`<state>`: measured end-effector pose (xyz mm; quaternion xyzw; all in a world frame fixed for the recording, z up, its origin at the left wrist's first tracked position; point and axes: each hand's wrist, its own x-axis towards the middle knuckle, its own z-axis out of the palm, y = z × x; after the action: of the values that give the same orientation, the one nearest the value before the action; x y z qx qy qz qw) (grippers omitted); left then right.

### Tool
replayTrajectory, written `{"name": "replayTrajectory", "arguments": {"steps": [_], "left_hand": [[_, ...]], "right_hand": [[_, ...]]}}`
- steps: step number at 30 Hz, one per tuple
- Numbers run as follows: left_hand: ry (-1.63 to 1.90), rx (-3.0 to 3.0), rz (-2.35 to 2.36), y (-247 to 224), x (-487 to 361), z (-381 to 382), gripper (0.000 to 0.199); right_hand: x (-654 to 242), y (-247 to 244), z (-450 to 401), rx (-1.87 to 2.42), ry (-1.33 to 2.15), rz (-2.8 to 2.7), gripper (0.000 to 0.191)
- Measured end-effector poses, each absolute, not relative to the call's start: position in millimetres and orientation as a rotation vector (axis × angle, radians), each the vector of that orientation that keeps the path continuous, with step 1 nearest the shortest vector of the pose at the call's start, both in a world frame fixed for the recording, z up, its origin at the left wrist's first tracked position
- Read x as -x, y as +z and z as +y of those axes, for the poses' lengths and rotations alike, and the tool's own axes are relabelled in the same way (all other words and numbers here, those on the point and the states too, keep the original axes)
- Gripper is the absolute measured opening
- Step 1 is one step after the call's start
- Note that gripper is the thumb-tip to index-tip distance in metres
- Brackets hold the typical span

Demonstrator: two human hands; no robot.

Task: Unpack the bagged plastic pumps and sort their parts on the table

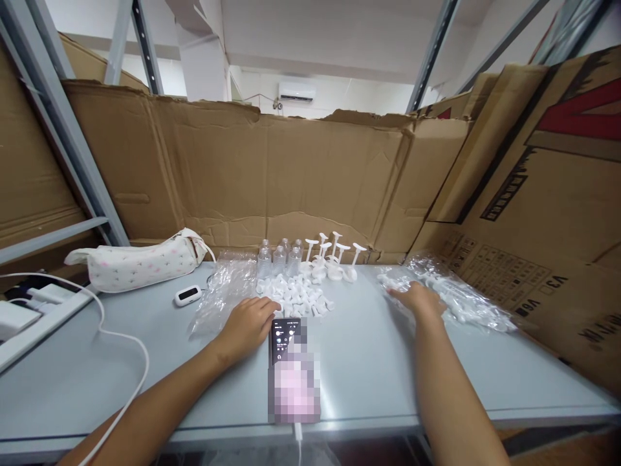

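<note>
My left hand [250, 327] rests on the table beside a pile of small white plastic parts [298, 294], its fingers loosely stretched out and holding nothing I can see. The fingertips lie at the pile's near left edge, just above the phone [281, 343]. On the right, my right hand [421, 301] has hold of a clear plastic bag [466, 301] with white pieces inside; most of its fingers are hidden behind the hand. Small clear bottles [279, 259] stand behind the pile. Next to them are several white pump heads [334, 265] with upright stems.
A flattened clear bag [223, 291] lies left of the pile. Further left are a small white device [188, 296], a patterned pouch [145, 262], a power strip [43, 323] and a white cable [145, 356]. Cardboard walls [291, 168] enclose the table [359, 362].
</note>
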<state>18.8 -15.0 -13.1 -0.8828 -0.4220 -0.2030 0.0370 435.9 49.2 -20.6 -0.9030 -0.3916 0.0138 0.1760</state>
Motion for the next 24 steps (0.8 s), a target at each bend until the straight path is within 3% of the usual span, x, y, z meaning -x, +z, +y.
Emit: {"name": "replayTrajectory", "arguments": {"steps": [7,13,20,24], "left_hand": [[-0.691,2.682,-1.311,-13,-20,-14,0.022],[-0.727,2.651,-1.322,-11,-19,-15,0.021],[-0.807,2.612,-1.355,-8,-20,-16,0.021],[-0.911,2.596,-1.315,-9,-20,-16,0.022]], "right_hand": [[-440,-14,48,2.511,0.003,-0.997,0.043],[-439,-7,43,2.315,-0.13,-0.907,0.02],[-427,16,26,1.949,-0.488,-0.8,0.029],[-410,30,18,1.517,-0.7,-0.89,0.026]]}}
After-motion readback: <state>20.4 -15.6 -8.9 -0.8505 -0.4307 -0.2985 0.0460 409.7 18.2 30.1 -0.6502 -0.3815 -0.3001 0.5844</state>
